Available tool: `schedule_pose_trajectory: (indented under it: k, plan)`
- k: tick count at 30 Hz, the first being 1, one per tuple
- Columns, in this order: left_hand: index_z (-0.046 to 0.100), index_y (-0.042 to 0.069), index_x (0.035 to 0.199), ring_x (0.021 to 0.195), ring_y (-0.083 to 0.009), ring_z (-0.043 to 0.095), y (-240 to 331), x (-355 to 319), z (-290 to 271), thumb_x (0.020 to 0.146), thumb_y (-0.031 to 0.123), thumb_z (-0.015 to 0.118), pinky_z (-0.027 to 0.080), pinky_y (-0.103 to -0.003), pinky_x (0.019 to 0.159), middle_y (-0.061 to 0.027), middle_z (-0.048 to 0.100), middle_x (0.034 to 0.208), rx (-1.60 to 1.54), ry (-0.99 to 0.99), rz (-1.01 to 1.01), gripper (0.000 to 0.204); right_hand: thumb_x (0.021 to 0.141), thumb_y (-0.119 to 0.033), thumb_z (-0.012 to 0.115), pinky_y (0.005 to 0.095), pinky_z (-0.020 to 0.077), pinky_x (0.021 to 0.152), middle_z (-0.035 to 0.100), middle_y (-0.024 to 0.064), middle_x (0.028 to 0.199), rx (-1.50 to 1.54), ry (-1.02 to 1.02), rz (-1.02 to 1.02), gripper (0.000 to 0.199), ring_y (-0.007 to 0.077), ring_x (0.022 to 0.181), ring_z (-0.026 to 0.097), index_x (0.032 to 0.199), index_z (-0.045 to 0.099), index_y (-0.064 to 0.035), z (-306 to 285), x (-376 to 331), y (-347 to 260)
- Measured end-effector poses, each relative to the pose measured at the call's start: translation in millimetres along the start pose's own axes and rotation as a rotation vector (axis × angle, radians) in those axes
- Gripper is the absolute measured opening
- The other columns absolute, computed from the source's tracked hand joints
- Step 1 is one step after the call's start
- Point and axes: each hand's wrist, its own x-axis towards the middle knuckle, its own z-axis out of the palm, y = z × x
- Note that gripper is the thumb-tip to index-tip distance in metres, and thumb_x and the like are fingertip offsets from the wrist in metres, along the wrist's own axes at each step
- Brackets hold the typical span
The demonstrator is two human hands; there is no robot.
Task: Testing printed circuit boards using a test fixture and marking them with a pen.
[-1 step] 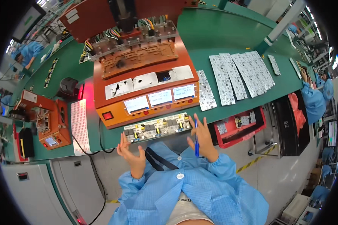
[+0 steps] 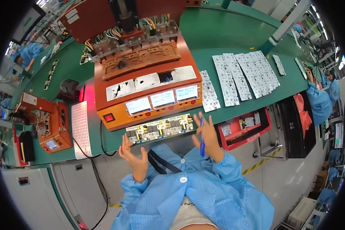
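A long white circuit board (image 2: 160, 129) with black, yellow and blue parts lies along the green bench's front edge. My left hand (image 2: 135, 158) is at its left end with fingers apart and holds nothing; I cannot tell whether the fingertips touch the board. At the right end, my right hand (image 2: 209, 138) has its fingers spread, with a blue pen (image 2: 202, 142) held upright against the palm side. Directly behind the board stands an orange test machine (image 2: 142, 90) with three lit screens, a brown fixture plate (image 2: 142, 61) and a wired clear plate above it.
Rows of silver-grey circuit boards (image 2: 253, 73) lie on the bench (image 2: 214, 27) to the right. Below them sits a red bin (image 2: 239, 144) with boards inside. At left are a smaller orange machine (image 2: 53, 130), a dotted label sheet (image 2: 80, 130) and a black scanner (image 2: 68, 91). Co-workers sit farther off.
My right hand has shifted slightly rightward and tilted, its fingers a little off the board's end, pen still in it. The left hand stays nearly in place.
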Motion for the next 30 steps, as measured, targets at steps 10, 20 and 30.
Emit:
schedule_pose_trajectory:
  k: [10,20,30]
  plan:
    - [0.04,0.001,0.119,0.13,-0.0407,0.034,12.6,17.9,13.5,0.073,0.014,0.077,0.026,-0.049,0.105,-0.0227,0.039,0.138,0.088,0.014,0.228,0.06,0.074,-0.014,0.073,0.0425,0.0432,0.073,0.053,0.0157,0.085,-0.627,0.386,0.288,0.06,0.0324,0.085,0.052,0.124,0.046,0.0037,-38.3,51.3,107.2]
    - [0.045,0.003,0.119,0.126,-0.0379,0.039,32.9,38.5,-3.1,0.069,0.017,0.079,0.029,-0.049,0.102,-0.0168,0.046,0.131,0.247,-0.001,0.252,0.062,0.077,-0.012,0.071,0.0204,0.0253,0.049,0.054,-0.0012,0.072,0.701,0.472,0.691,0.037,0.0036,0.056,0.039,0.07,0.035,-0.0151,-92.8,57.0,86.1]
    - [0.049,0.02,0.133,0.133,-0.0308,0.036,91.5,108.8,-14.2,0.079,0.028,0.074,0.026,-0.051,0.11,-0.006,0.047,0.14,0.302,0.267,1.236,0.06,0.067,-0.03,0.07,0.0243,0.0545,0.055,0.063,0.0241,0.086,1.281,-0.399,0.658,0.04,0.0215,0.072,0.066,0.076,0.037,-0.0104,-104.7,69.3,-20.7]
